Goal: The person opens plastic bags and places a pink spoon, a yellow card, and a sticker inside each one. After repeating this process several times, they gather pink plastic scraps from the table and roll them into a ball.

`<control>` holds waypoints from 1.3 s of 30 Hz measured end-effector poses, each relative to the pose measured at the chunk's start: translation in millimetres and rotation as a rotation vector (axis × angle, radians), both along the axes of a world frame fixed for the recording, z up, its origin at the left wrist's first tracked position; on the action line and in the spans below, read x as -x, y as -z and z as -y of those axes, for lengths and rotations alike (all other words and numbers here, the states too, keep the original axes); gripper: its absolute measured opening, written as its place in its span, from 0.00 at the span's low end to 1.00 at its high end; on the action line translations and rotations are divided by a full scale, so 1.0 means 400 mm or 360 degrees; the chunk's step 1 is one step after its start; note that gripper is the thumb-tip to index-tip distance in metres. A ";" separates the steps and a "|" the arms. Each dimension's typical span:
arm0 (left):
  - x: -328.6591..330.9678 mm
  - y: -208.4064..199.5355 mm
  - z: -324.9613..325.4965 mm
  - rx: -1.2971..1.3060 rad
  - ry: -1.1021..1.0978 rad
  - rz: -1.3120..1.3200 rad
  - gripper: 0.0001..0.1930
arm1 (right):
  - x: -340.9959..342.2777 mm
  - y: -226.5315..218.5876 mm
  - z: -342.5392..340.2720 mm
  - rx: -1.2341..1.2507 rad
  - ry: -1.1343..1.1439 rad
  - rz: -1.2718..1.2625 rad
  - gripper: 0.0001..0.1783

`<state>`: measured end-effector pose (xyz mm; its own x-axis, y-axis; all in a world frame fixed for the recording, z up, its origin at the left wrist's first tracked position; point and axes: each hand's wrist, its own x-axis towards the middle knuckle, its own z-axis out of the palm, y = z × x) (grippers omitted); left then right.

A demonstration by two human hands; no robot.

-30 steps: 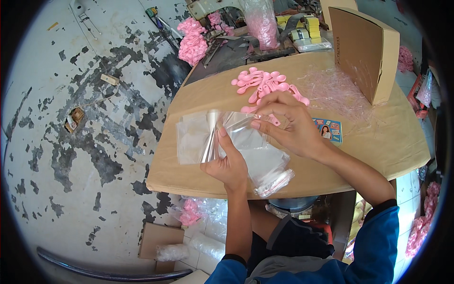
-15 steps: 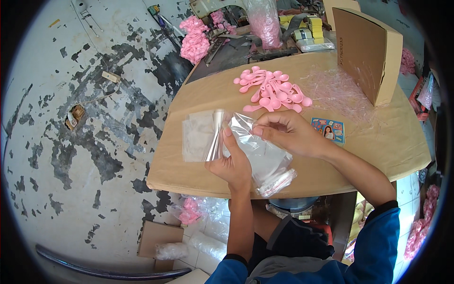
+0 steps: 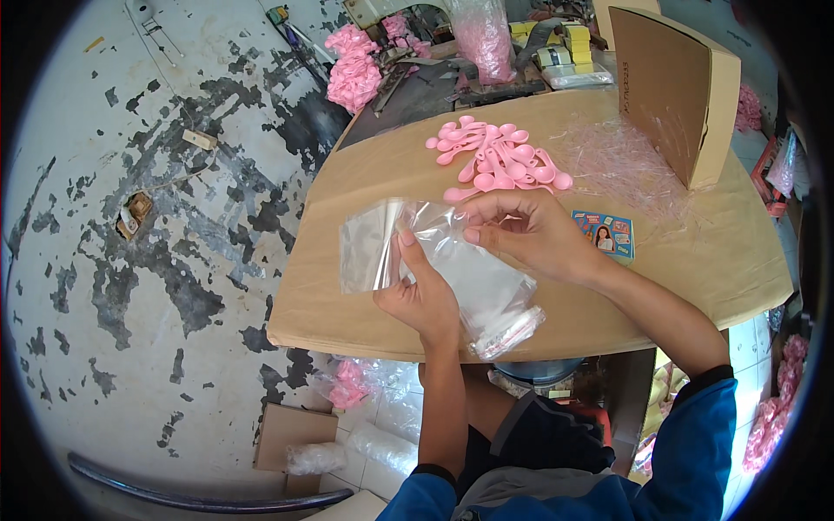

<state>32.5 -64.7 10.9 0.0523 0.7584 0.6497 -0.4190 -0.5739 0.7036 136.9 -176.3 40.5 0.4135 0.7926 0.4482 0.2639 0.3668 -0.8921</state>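
Observation:
Above the near part of the table, my left hand [image 3: 422,291] grips a clear plastic bag [image 3: 376,252] between thumb and fingers. My right hand [image 3: 521,234] pinches the upper right part of the clear plastic with thumb and forefinger. Below both hands lies a stack of clear plastic bags [image 3: 491,291], bunched at its near end by the table edge. Beyond my hands is a loose pile of pink plastic spoons [image 3: 508,161]. To the right of my right hand a small blue printed card [image 3: 603,234] lies flat, partly hidden by the wrist.
An open cardboard box [image 3: 673,100] stands at the table's far right, with thin clear strands [image 3: 621,165] spread beside it. Behind the table [image 3: 321,304] are a wrapped pink bundle [image 3: 480,43], yellow stacks [image 3: 573,43] and pink bags [image 3: 352,74]. A peeling wall [image 3: 174,260] rises at left.
The clear bag between my hands has turned slightly and spread wider at left. My left hand has shifted a little left. The spoons and card stay in place.

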 end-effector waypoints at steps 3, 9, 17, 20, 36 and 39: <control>0.004 -0.022 0.013 0.0093 0.0034 0.0042 0.13 | -0.018 0.016 -0.007 0.0072 -0.0061 0.0024 0.15; 0.004 -0.026 0.005 0.0031 0.0058 0.0102 0.14 | -0.001 0.008 0.002 0.0149 -0.0223 0.0005 0.12; 0.005 -0.020 -0.001 0.0070 0.0131 0.0134 0.15 | 0.000 -0.007 0.005 0.0249 -0.0268 0.0111 0.14; 0.007 -0.016 -0.002 0.0098 0.0144 0.0098 0.15 | 0.001 -0.004 0.005 0.0288 -0.0189 0.0059 0.15; 0.007 -0.023 -0.002 0.0206 0.0302 0.0077 0.13 | -0.013 0.019 -0.011 -0.0326 0.0436 0.0131 0.14; 0.029 -0.037 -0.005 0.0215 0.0407 -0.0422 0.13 | -0.017 0.011 -0.008 -0.0172 0.0573 0.0501 0.16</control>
